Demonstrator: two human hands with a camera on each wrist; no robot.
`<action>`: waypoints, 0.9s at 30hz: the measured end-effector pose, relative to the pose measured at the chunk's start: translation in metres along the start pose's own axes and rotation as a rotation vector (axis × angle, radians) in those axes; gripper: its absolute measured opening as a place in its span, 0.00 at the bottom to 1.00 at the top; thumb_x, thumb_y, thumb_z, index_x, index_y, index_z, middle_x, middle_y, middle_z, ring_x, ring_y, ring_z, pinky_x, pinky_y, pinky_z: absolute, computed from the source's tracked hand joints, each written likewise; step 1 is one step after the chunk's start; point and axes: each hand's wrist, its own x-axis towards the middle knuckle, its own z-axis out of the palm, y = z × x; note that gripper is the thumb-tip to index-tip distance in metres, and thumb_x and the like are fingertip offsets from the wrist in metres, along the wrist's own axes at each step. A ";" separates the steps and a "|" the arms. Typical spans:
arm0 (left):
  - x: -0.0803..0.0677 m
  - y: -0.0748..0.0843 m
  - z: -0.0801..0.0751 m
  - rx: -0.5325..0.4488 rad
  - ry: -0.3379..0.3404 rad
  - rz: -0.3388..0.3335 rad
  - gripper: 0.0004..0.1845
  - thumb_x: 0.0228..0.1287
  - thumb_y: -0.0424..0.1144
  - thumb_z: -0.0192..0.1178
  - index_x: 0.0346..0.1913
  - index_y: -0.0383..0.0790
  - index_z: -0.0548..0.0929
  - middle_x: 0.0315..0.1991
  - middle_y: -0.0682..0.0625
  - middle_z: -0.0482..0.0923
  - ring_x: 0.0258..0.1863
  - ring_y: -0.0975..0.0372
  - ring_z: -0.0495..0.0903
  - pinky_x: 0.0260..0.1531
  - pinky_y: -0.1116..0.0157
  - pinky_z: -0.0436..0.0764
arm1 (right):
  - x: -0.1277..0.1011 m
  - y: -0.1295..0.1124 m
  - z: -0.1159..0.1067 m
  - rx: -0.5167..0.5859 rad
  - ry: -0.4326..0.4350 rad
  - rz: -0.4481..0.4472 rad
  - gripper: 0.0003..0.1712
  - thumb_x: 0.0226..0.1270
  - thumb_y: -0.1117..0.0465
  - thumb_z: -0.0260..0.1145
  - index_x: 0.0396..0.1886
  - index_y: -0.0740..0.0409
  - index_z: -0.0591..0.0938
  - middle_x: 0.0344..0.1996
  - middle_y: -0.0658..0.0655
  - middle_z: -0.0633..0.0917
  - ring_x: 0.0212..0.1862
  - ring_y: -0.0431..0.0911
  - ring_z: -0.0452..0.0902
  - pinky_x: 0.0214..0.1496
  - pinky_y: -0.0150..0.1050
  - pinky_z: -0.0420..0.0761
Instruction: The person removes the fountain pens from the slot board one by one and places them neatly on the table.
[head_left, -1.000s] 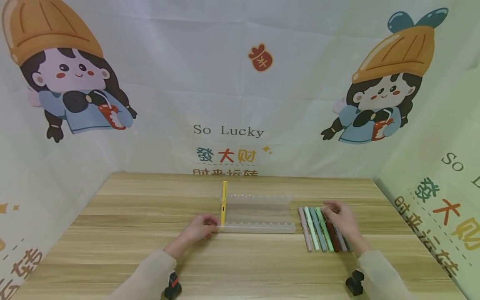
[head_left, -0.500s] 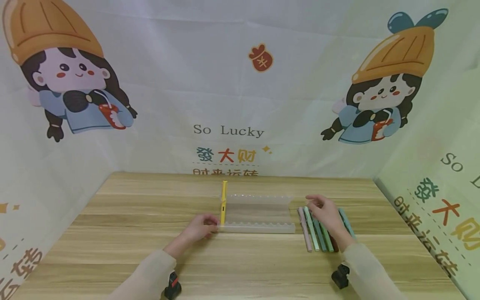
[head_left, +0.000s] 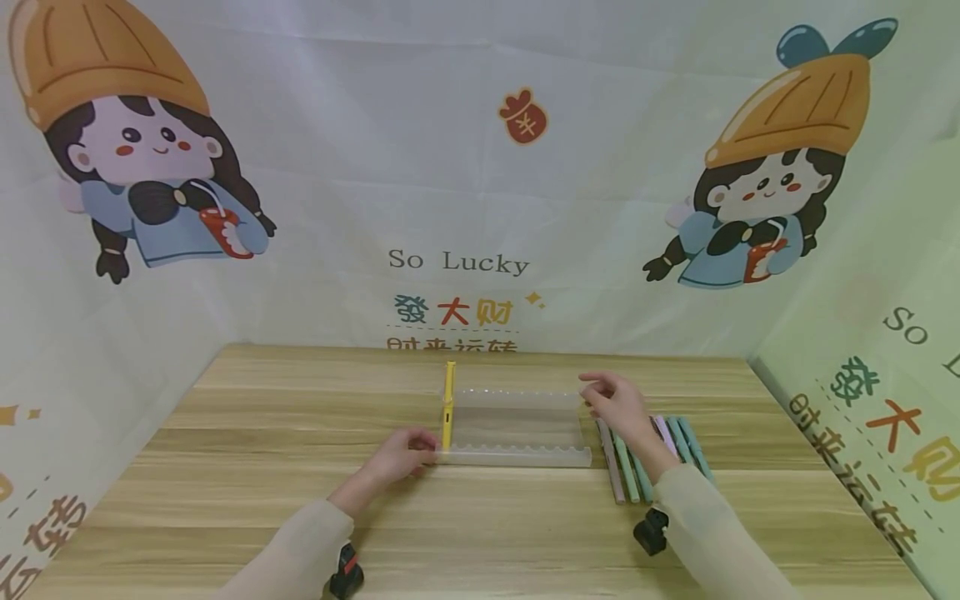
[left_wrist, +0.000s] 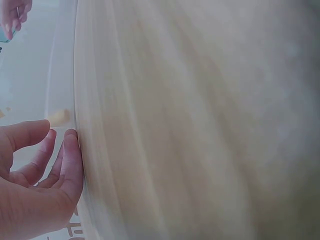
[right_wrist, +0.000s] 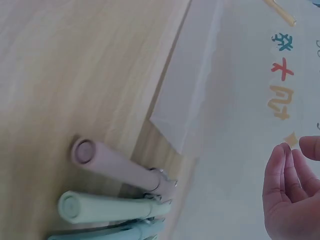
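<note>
From my end the biggest thing is the wooden table (head_left: 300, 500), with cartoon-print cloth (head_left: 465, 208) hung behind and to both sides of it. I'm using the clear plastic pen tray (head_left: 517, 429) as my landmark; it sits about mid-table, a flat translucent rack with scalloped edges along its near and far sides.

Just right of the tray there's a row of pens (head_left: 626, 475) lying side by side on the wood: a dusty pink one closest to the tray, then mint and blue-green ones, with a lilac one and more teal ones further out. The right forearm crosses over the middle of that row. In the right wrist view the pink pen (right_wrist: 117, 165) and a mint pen (right_wrist: 107, 207) lie with their butt ends pointing away from the tray's corner.

A yellow pen (head_left: 447, 404) rests in the tray's leftmost slot, poking out past the far edge.

The left hand (head_left: 405, 454) is at the tray's near-left corner, fingers loosely curled and fingertips (left_wrist: 70, 150) pressed against its edge, not wrapped around anything. The right hand (head_left: 611, 404) hovers at the tray's far-right corner, fingers relaxed and a bit bent; I can't see anything held in it.
</note>
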 end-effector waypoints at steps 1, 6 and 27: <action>0.000 0.000 0.000 -0.001 0.000 0.000 0.09 0.54 0.25 0.56 0.38 0.25 0.74 0.29 0.47 0.74 0.27 0.61 0.73 0.25 0.65 0.75 | 0.001 -0.002 0.002 0.003 -0.001 -0.002 0.15 0.61 0.68 0.56 0.47 0.66 0.76 0.29 0.58 0.79 0.32 0.54 0.75 0.35 0.48 0.76; 0.000 0.000 0.000 -0.001 0.000 0.001 0.09 0.54 0.25 0.56 0.38 0.24 0.74 0.29 0.46 0.75 0.27 0.61 0.73 0.25 0.65 0.75 | 0.009 -0.013 0.010 -0.008 -0.019 -0.029 0.15 0.60 0.67 0.56 0.47 0.66 0.76 0.28 0.57 0.79 0.31 0.49 0.75 0.33 0.44 0.77; -0.002 0.003 -0.001 -0.008 -0.022 0.018 0.08 0.55 0.25 0.56 0.37 0.24 0.73 0.29 0.45 0.74 0.26 0.61 0.72 0.25 0.65 0.75 | 0.035 -0.050 0.052 -0.015 -0.100 -0.075 0.15 0.57 0.66 0.59 0.45 0.64 0.77 0.29 0.58 0.80 0.28 0.45 0.74 0.32 0.42 0.77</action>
